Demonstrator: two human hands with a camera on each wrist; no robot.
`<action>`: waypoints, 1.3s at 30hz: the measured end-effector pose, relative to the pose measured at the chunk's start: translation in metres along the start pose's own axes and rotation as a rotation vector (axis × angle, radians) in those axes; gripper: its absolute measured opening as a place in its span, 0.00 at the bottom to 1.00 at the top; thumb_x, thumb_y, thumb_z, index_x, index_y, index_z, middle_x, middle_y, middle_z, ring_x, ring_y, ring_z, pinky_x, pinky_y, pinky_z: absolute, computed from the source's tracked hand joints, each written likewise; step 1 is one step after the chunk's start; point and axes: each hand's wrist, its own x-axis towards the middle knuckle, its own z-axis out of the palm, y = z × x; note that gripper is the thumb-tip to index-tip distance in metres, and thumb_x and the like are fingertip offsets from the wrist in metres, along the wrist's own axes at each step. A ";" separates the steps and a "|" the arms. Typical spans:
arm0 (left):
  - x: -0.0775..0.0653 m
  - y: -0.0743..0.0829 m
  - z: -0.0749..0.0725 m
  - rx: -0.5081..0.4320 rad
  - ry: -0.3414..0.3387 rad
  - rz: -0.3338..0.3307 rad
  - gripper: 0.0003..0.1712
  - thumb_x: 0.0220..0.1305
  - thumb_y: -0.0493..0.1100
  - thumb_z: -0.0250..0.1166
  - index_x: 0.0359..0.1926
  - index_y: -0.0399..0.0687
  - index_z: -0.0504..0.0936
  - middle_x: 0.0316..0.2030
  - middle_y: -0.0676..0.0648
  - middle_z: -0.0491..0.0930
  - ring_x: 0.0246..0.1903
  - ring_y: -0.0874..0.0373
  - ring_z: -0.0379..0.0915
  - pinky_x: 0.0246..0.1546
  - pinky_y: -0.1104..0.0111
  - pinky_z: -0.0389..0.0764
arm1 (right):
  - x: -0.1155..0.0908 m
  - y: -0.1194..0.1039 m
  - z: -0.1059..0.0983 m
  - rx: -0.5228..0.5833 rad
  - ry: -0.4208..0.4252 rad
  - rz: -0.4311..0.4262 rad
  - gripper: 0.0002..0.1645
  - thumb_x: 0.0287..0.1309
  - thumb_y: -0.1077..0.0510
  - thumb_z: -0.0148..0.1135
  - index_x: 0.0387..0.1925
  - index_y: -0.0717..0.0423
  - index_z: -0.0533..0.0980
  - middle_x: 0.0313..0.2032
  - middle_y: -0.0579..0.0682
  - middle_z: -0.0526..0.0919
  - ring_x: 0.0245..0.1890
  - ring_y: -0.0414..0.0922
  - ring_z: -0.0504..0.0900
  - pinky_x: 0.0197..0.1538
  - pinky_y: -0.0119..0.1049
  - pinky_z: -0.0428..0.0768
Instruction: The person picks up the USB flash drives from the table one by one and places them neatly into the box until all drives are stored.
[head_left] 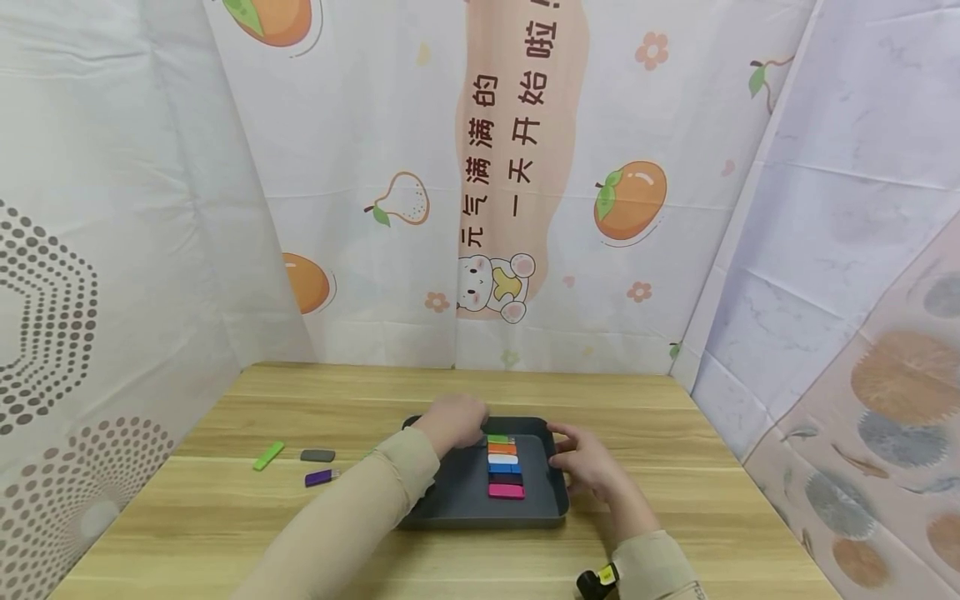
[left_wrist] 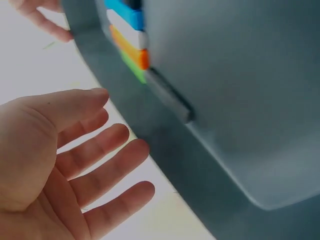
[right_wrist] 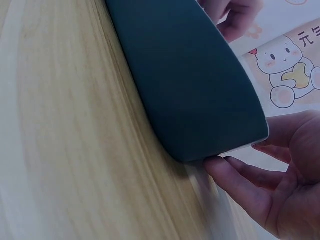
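Observation:
A dark grey tray [head_left: 480, 523] holds a column of USB sticks: green, orange [head_left: 502, 449], white, blue, black and pink [head_left: 506, 492]. In the left wrist view, a dark grey stick [left_wrist: 170, 96] lies by the tray's wall, just beyond the green one. My left hand [head_left: 456, 417] is over the tray's far edge, fingers apart and loosely bent with nothing in them; the left wrist view shows its palm side. At the tray's right wall, my right hand [head_left: 592, 462] holds the rim near the far corner, its thumb and fingers around the edge.
Left of the tray, a green stick [head_left: 268, 456], a grey stick [head_left: 318, 456] and a purple stick [head_left: 321, 477] lie on the wooden table [head_left: 360, 392]. A black object with a yellow label [head_left: 597, 581] is by the right sleeve. Printed curtains [head_left: 390, 275] stand behind and beside the table.

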 end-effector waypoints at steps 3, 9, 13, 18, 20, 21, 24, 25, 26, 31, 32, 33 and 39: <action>-0.003 -0.001 -0.008 -0.032 0.014 0.021 0.07 0.64 0.46 0.71 0.41 0.51 0.88 0.35 0.52 0.83 0.32 0.59 0.76 0.39 0.60 0.83 | 0.000 0.000 0.000 -0.007 0.001 0.003 0.39 0.60 0.73 0.61 0.73 0.55 0.67 0.57 0.67 0.76 0.45 0.57 0.82 0.29 0.55 0.86; -0.014 -0.004 -0.026 -0.090 0.062 0.042 0.14 0.65 0.47 0.70 0.49 0.48 0.87 0.44 0.49 0.86 0.42 0.55 0.82 0.47 0.59 0.83 | 0.000 0.000 0.000 -0.014 0.003 0.003 0.39 0.60 0.73 0.61 0.73 0.55 0.68 0.57 0.68 0.75 0.45 0.57 0.82 0.29 0.55 0.86; -0.020 -0.009 -0.036 -0.118 0.101 0.045 0.17 0.66 0.48 0.70 0.52 0.47 0.87 0.48 0.48 0.86 0.46 0.54 0.82 0.49 0.58 0.83 | 0.000 0.000 0.000 -0.012 0.004 0.002 0.39 0.60 0.73 0.61 0.73 0.55 0.68 0.57 0.68 0.75 0.45 0.57 0.82 0.29 0.55 0.86; -0.028 -0.019 -0.043 -0.153 0.154 0.050 0.19 0.66 0.49 0.70 0.54 0.46 0.86 0.51 0.46 0.84 0.51 0.51 0.80 0.52 0.56 0.82 | 0.000 0.000 0.000 -0.004 0.002 0.004 0.39 0.60 0.73 0.61 0.72 0.55 0.68 0.57 0.68 0.75 0.45 0.57 0.82 0.28 0.55 0.86; -0.031 -0.024 -0.044 -0.163 0.171 0.053 0.19 0.65 0.49 0.70 0.54 0.46 0.86 0.51 0.46 0.84 0.52 0.50 0.80 0.53 0.55 0.81 | 0.000 0.000 -0.001 -0.005 0.002 0.004 0.39 0.60 0.73 0.61 0.72 0.55 0.68 0.57 0.68 0.75 0.45 0.57 0.82 0.28 0.55 0.86; -0.032 -0.027 -0.044 -0.158 0.175 0.050 0.20 0.65 0.50 0.70 0.54 0.47 0.86 0.52 0.46 0.84 0.52 0.50 0.79 0.54 0.55 0.81 | 0.001 0.000 0.000 -0.006 0.002 0.005 0.39 0.60 0.73 0.61 0.72 0.55 0.68 0.57 0.68 0.76 0.45 0.57 0.82 0.28 0.55 0.86; -0.038 -0.034 -0.046 -0.177 0.183 0.038 0.20 0.65 0.49 0.70 0.55 0.46 0.85 0.52 0.45 0.83 0.53 0.49 0.79 0.56 0.55 0.80 | 0.001 0.000 0.000 -0.011 -0.002 0.006 0.39 0.60 0.73 0.61 0.73 0.54 0.68 0.57 0.67 0.76 0.45 0.57 0.82 0.29 0.54 0.86; -0.040 -0.037 -0.047 -0.184 0.188 0.034 0.21 0.65 0.49 0.70 0.55 0.46 0.85 0.52 0.44 0.83 0.54 0.48 0.79 0.56 0.54 0.79 | 0.001 0.000 0.000 -0.011 -0.002 0.006 0.39 0.60 0.73 0.61 0.73 0.54 0.68 0.57 0.67 0.76 0.45 0.57 0.82 0.29 0.54 0.86; -0.043 -0.039 -0.048 -0.188 0.190 0.027 0.21 0.65 0.49 0.70 0.56 0.46 0.84 0.54 0.44 0.82 0.55 0.48 0.78 0.57 0.54 0.79 | 0.001 0.000 0.000 -0.012 -0.002 0.006 0.39 0.60 0.72 0.61 0.73 0.54 0.68 0.57 0.67 0.76 0.45 0.57 0.82 0.28 0.54 0.86; -0.054 -0.052 -0.055 -0.226 0.208 0.004 0.27 0.65 0.48 0.70 0.62 0.43 0.81 0.61 0.41 0.78 0.60 0.45 0.75 0.60 0.52 0.76 | 0.001 0.000 0.000 -0.002 0.003 0.005 0.39 0.60 0.73 0.61 0.73 0.54 0.68 0.56 0.67 0.76 0.44 0.56 0.82 0.28 0.55 0.86; -0.056 -0.055 -0.056 -0.229 0.210 0.004 0.28 0.65 0.48 0.70 0.63 0.43 0.80 0.62 0.41 0.77 0.61 0.45 0.74 0.61 0.52 0.75 | 0.001 0.000 0.000 -0.002 0.001 0.004 0.39 0.60 0.73 0.61 0.73 0.55 0.68 0.56 0.67 0.76 0.44 0.56 0.82 0.28 0.55 0.86; -0.058 -0.058 -0.057 -0.232 0.214 0.002 0.29 0.65 0.49 0.70 0.65 0.43 0.79 0.63 0.41 0.77 0.62 0.44 0.73 0.61 0.51 0.75 | 0.001 0.000 0.000 0.000 0.002 0.005 0.39 0.60 0.73 0.61 0.73 0.55 0.68 0.56 0.67 0.76 0.44 0.56 0.82 0.28 0.55 0.86; -0.067 -0.077 -0.058 -0.250 0.229 -0.002 0.31 0.65 0.49 0.68 0.68 0.48 0.77 0.65 0.41 0.75 0.64 0.42 0.71 0.61 0.47 0.74 | 0.002 0.001 -0.001 -0.004 -0.002 0.004 0.39 0.60 0.72 0.61 0.73 0.55 0.68 0.57 0.67 0.76 0.45 0.57 0.82 0.29 0.55 0.86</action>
